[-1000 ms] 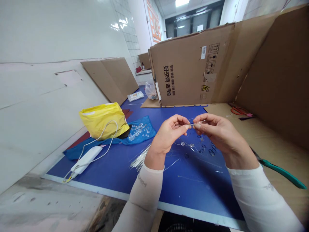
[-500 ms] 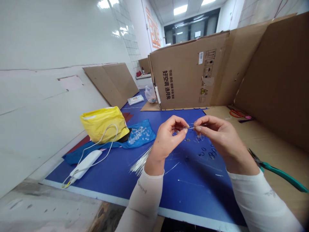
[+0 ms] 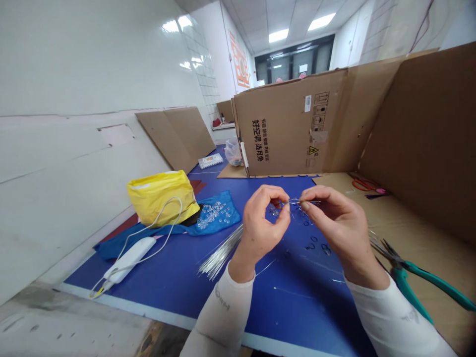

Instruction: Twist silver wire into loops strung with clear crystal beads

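My left hand (image 3: 265, 225) and my right hand (image 3: 336, 223) are raised over the blue table, facing each other. Each pinches a thin wire (image 3: 294, 201) between thumb and forefinger, and a short stretch of it spans the gap between the fingertips. Just beyond and below my fingers lie small clear beads (image 3: 274, 210) and several dark rings (image 3: 311, 243). Beside my left wrist is a bundle of straight silvery wires (image 3: 221, 252). Right of my right wrist, pliers with green handles (image 3: 409, 270) rest on cardboard.
To the left, clear beads (image 3: 215, 214) lie on a blue cloth (image 3: 229, 201) near a yellow bag (image 3: 161, 198) and a white power strip (image 3: 128, 260). Tall cardboard panels (image 3: 286, 129) stand behind and at right. Red-handled scissors (image 3: 366, 185) lie at the back right.
The camera view has tilted up slightly, so everything sits lower in the picture, and more of the pliers shows. Both hands still pinch the wire, with fingertips close together.
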Demonstrator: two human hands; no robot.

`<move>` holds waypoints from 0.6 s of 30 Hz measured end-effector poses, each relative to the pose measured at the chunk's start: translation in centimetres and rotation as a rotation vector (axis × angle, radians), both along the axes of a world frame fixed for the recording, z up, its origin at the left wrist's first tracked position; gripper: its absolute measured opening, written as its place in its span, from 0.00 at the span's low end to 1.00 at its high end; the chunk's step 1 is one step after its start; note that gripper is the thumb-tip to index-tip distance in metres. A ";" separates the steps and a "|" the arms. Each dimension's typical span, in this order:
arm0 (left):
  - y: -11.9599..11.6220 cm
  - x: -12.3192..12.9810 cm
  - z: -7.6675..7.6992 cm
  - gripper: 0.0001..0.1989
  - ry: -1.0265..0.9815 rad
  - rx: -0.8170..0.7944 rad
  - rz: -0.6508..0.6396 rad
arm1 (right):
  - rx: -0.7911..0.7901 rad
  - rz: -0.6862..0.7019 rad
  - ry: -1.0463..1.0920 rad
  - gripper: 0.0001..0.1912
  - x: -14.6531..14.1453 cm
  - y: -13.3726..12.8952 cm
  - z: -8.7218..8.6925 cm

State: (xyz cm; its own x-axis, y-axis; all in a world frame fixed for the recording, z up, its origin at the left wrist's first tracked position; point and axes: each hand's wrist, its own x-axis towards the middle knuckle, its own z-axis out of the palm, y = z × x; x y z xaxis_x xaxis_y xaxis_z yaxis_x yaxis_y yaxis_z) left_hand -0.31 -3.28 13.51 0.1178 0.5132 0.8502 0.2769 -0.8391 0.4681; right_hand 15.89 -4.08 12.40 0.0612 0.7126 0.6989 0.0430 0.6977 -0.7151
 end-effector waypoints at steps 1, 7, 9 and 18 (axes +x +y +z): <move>0.1 0.0 0.0 0.07 -0.003 0.028 0.002 | 0.029 -0.015 -0.008 0.05 -0.1 0.0 -0.1; 0.2 0.1 -0.3 0.09 -0.004 0.058 0.029 | 0.138 -0.132 -0.074 0.08 -0.4 -0.1 -0.3; 0.2 0.1 -0.4 0.10 -0.004 0.053 0.026 | 0.184 -0.171 -0.094 0.09 -0.6 -0.1 -0.4; 0.0 0.0 -0.4 0.01 -0.124 -0.179 -0.139 | 0.268 -0.219 -0.142 0.12 -0.5 0.0 -0.5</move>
